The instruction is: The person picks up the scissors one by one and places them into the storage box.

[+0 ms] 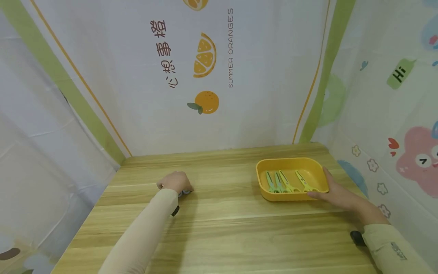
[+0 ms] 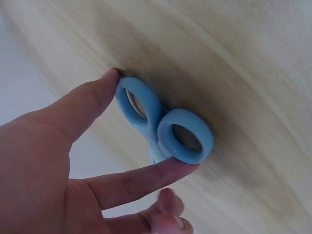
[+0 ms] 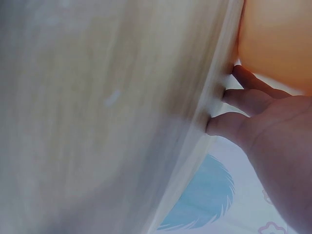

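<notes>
My left hand (image 1: 176, 182) is on the left part of the table, pinching blue scissors by their handles. In the left wrist view, the thumb touches one loop of the scissors (image 2: 183, 134) and a finger presses the other; the blades are mostly hidden. At the right, my right hand (image 1: 342, 196) spans the near right corner of a yellow bin (image 1: 270, 196), its thumb at the front rim and its fingers along the right side. Extended fingers (image 3: 243, 100) touch the tabletop beside the bin in the right wrist view. Several green and yellow-green scissors (image 1: 285, 182) lie inside the bin.
The wood-grain table (image 1: 232, 239) meets a white curtain (image 1: 260, 95) printed with oranges at its back. Another printed curtain (image 1: 376, 114) hangs close to the right hand, and a plain white one (image 1: 41, 133) hangs at the left.
</notes>
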Motion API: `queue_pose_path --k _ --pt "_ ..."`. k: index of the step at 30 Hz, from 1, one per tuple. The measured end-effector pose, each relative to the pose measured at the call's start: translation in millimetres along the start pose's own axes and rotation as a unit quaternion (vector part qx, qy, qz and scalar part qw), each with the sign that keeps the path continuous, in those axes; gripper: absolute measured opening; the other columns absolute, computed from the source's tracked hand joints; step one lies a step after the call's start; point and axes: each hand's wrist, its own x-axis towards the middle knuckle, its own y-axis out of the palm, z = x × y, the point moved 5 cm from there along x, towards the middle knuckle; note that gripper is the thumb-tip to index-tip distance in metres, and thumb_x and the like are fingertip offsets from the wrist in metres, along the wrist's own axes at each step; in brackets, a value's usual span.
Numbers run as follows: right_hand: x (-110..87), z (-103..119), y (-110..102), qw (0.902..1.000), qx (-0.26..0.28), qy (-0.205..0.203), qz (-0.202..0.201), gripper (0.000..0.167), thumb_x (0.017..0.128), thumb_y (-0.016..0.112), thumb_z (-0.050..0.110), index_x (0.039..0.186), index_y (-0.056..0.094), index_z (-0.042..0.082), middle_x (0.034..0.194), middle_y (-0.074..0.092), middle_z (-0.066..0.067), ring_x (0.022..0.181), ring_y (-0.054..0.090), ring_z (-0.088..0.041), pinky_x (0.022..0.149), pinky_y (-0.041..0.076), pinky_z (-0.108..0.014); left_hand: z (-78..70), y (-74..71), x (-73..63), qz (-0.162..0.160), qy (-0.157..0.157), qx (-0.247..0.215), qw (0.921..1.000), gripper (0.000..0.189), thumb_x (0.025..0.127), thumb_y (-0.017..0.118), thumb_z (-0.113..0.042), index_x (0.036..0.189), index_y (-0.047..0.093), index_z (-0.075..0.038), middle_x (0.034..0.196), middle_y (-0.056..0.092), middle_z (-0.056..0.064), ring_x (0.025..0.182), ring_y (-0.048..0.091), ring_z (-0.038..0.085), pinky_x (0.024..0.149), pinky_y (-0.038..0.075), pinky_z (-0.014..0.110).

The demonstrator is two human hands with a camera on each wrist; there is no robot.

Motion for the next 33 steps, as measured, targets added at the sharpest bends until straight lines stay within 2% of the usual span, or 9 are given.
queue_pose_path --k 6,9,13,17,21,23,25,28,33 --pt "-0.3 0.3 0.4 0.9999 0.003 -0.010 -0.004 0.132 0.094 0.078 0.048 0.163 -0.022 -0.005 0.165 0.000 -0.050 0.146 0.018 -0.075 0.115 0.024 -0.083 1.1 -4.2 0.6 0.011 0.006 -0.001 0.9999 0.037 0.091 0.078 -0.049 0.076 0.066 -0.016 0.074 0.055 0.002 0.069 0.045 0.019 0.070 0.029 0.038" --pt "-1.0 0.1 0.9 0.9999 0.002 -0.010 -0.004 0.132 0.095 0.078 0.047 0.163 -0.022 -0.005 0.165 0.001 -0.051 0.146 0.019 -0.075 0.115 0.025 -0.082 1.9 -8.9 0.9 0.004 0.020 0.001 0.9998 0.039 0.092 0.074 -0.051 0.075 0.064 -0.018 0.072 0.051 0.000 0.070 0.043 0.019 0.073 0.027 0.039" --pt "-1.4 -1.2 1.0 1.0000 -0.004 -0.003 0.000 0.132 0.095 0.077 0.049 0.162 -0.023 -0.006 0.164 0.000 -0.051 0.145 0.019 -0.075 0.114 0.025 -0.082 1.5 -16.2 1.8 -0.008 0.038 0.008 0.9992 0.043 0.095 0.069 -0.059 0.090 0.073 -0.016 0.081 0.056 0.001 0.077 0.044 0.020 0.078 0.029 0.040" --pt "-1.0 -1.9 0.5 0.9999 -0.014 0.007 0.005 0.133 0.095 0.075 0.052 0.162 -0.024 -0.006 0.164 0.000 -0.052 0.144 0.020 -0.075 0.114 0.026 -0.082 -2.5 -24.7 2.0 -0.010 0.044 0.003 0.9990 0.045 0.095 0.066 -0.059 0.102 0.075 -0.015 0.092 0.065 0.003 0.082 0.048 0.021 0.081 0.032 0.042" --pt "-0.2 -2.0 -0.1 0.9997 -0.017 0.011 0.010 0.133 0.096 0.074 0.053 0.161 -0.025 -0.006 0.164 0.000 -0.052 0.145 0.020 -0.075 0.114 0.027 -0.083 -11.4 -33.7 0.5 -0.013 0.049 -0.014 0.9986 0.048 0.094 0.063 -0.058 0.101 0.077 -0.013 0.107 0.073 0.010 0.096 0.062 0.028 0.098 0.043 0.054" --pt "-0.1 -1.7 -0.3 0.9998 -0.016 0.009 0.009 0.133 0.095 0.075 0.053 0.162 -0.025 -0.005 0.164 0.000 -0.052 0.145 0.020 -0.075 0.114 0.026 -0.083 -17.8 -37.7 -0.5 -0.014 0.055 -0.022 0.9981 0.051 0.094 0.062 -0.060 0.103 0.078 -0.012 0.117 0.074 0.013 0.111 0.066 0.035 0.112 0.040 0.065" --pt "-0.7 -1.6 -0.4 0.9998 -0.017 0.006 0.006 0.133 0.095 0.075 0.053 0.162 -0.025 -0.006 0.163 0.001 -0.053 0.144 0.021 -0.076 0.113 0.027 -0.083 -24.9 -41.4 -1.2 -0.013 0.060 -0.023 0.9978 0.054 0.094 0.061 -0.062 0.104 0.079 -0.012 0.120 0.075 0.014 0.119 0.066 0.039 0.119 0.035 0.070" --pt "-1.6 -1.1 -0.4 0.9998 -0.017 0.003 0.004 0.133 0.095 0.076 0.052 0.162 -0.023 -0.006 0.163 0.002 -0.053 0.144 0.022 -0.075 0.113 0.028 -0.082 -36.5 -46.0 -2.1 -0.021 0.073 -0.017 0.9969 0.055 0.094 0.061 -0.062 0.102 0.079 -0.011 0.112 0.076 0.011 0.115 0.068 0.036 0.119 0.035 0.072" --pt "-1.6 -1.0 -0.2 0.9999 -0.013 0.005 0.007 0.133 0.095 0.075 0.052 0.162 -0.023 -0.006 0.163 0.002 -0.053 0.144 0.022 -0.075 0.114 0.028 -0.082 -55.3 -52.3 -2.3 -0.049 0.086 0.000 0.9951 0.051 0.093 0.066 -0.063 0.099 0.077 -0.014 0.103 0.075 0.007 0.104 0.068 0.030 0.111 0.044 0.066"
